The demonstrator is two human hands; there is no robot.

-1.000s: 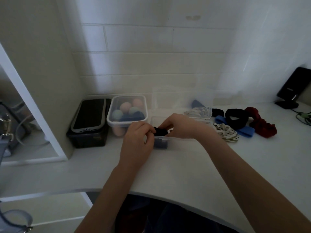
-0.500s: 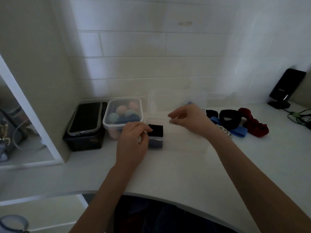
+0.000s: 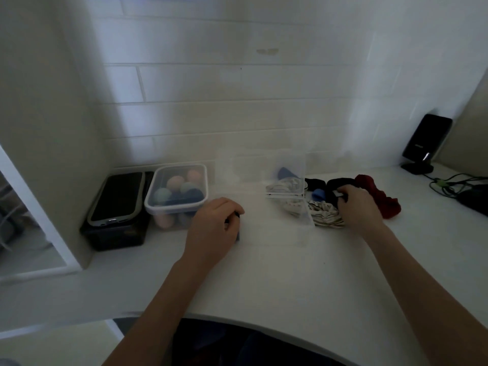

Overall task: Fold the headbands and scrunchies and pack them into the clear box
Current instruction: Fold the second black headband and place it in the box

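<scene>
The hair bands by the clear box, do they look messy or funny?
A bit messy, yes. The striped white scrunchie, dark red scrunchie, blue headband and black headband lie heaped together, unfolded, outside the clear plastic box. The right hand is reaching into the heap.

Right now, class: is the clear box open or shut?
Open: the clear box has its lid standing upright behind it against the wall.

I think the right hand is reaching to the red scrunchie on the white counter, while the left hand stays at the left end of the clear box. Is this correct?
Not quite. In the head view the right hand is on the black fabric headband, not the red scrunchie, which lies untouched just beyond it. The left hand is at the left end of the clear plastic box, as you say.
</scene>
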